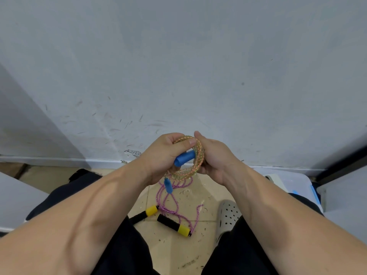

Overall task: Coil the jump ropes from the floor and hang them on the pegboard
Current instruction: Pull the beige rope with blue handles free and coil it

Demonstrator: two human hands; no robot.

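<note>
The coiled orange-green jump rope (200, 154) sits between my hands: my left hand (160, 155) grips one side, thumb across it, my right hand (216, 158) curls round the other. One blue handle (168, 185) dangles just below. A purple jump rope (168, 211) lies on the floor (178, 253) beneath.

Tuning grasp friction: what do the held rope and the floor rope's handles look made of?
Held rope: braided fibre cord, matte; woven orange-green strands show. Floor handles: likely black foam grips, matte, with smooth yellow plastic caps.
</note>
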